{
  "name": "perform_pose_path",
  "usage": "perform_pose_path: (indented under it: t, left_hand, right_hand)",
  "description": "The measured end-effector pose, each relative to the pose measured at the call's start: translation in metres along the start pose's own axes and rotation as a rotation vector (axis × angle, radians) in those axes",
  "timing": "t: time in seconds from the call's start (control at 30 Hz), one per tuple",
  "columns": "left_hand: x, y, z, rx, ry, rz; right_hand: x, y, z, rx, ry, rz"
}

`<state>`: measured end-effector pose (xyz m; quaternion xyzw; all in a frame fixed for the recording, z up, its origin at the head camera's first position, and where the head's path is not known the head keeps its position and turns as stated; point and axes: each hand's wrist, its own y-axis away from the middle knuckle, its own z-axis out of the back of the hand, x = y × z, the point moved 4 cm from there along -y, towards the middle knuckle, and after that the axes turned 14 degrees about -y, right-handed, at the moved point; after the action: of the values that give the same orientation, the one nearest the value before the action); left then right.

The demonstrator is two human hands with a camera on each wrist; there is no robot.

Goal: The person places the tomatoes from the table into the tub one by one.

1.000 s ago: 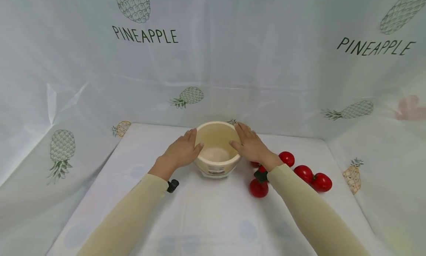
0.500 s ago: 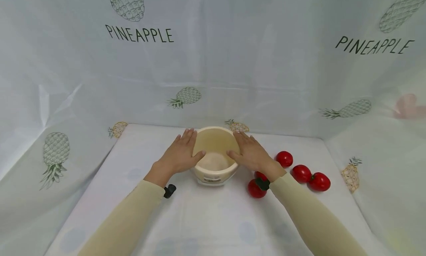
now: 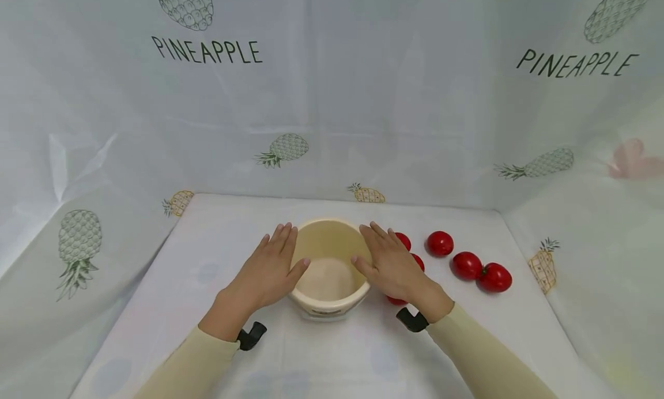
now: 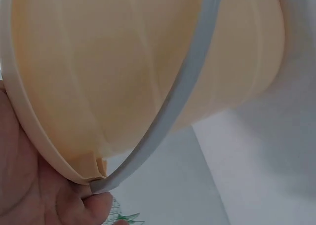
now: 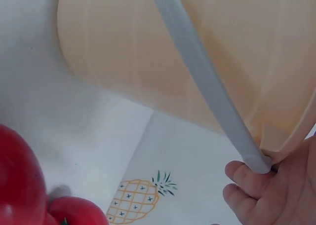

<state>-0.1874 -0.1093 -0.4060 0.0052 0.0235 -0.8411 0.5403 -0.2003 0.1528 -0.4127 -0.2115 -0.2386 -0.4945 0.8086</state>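
Note:
A cream bucket (image 3: 325, 237) stands upright between my hands, its mouth facing up towards me. Its grey handle (image 4: 180, 94) hangs down along the outer wall in both wrist views. On the left side my left hand (image 3: 259, 272) holds the rim, thumb over the edge and long fingers along the outside. My right hand (image 3: 396, 266) holds the opposite side the same way. In the right wrist view its fingertips (image 5: 242, 175) lie by the handle's end. Whether the bucket's base touches the table cannot be told.
Several red tomatoes (image 3: 440, 244) lie to the right of the bucket, some partly behind my right hand and wrist. A white cloth with pineapple prints (image 3: 332, 99) rises behind and beside the white table (image 3: 332, 364). Black pieces (image 3: 252, 336) sit at both wrists.
Both hands and the bucket have come nearer to me, away from the back cloth. The tomatoes behind the right hand now show more. The hold on the rim looks unchanged.

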Motion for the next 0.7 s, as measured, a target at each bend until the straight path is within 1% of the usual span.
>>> perform_pose_path:
  t: [0.1, 0.2, 0.27, 0.37, 0.43, 0.47, 0.5, 0.57, 0.63, 0.7]
  left_hand:
    - [-0.001, 0.005, 0.001, -0.007, 0.014, 0.009]
    - [0.0, 0.006, 0.0, -0.003, 0.035, 0.008]
    - [0.002, 0.007, -0.001, -0.004, 0.058, 0.011]
    - [0.008, 0.008, -0.005, -0.012, 0.09, 0.015]
    - [0.011, 0.01, -0.007, -0.025, 0.105, 0.01]
    - [0.012, 0.011, -0.008, -0.031, 0.11, 0.005]
    - [0.013, 0.012, -0.008, -0.029, 0.117, 0.003]
    - [0.013, 0.013, -0.009, -0.031, 0.129, -0.008]
    - [0.014, 0.014, -0.009, -0.035, 0.135, -0.013]
    - [0.014, 0.014, -0.01, -0.033, 0.137, -0.012]
  right_hand:
    - [0.001, 0.004, -0.001, -0.007, 0.012, 0.01]
    - [-0.004, 0.009, 0.002, -0.041, 0.008, 0.02]
    - [-0.012, 0.014, 0.007, -0.102, -0.002, 0.015]
    - [-0.032, 0.029, 0.02, -0.234, -0.015, -0.024]
    - [-0.047, 0.043, 0.028, -0.313, 0.01, -0.044]
    - [-0.054, 0.05, 0.03, -0.333, 0.035, -0.052]
    - [-0.06, 0.056, 0.032, -0.343, 0.066, -0.053]
    - [-0.07, 0.067, 0.032, -0.338, 0.144, -0.041]
    - [-0.077, 0.075, 0.029, -0.313, 0.223, -0.009]
    - [-0.082, 0.08, 0.023, -0.284, 0.277, 0.033]
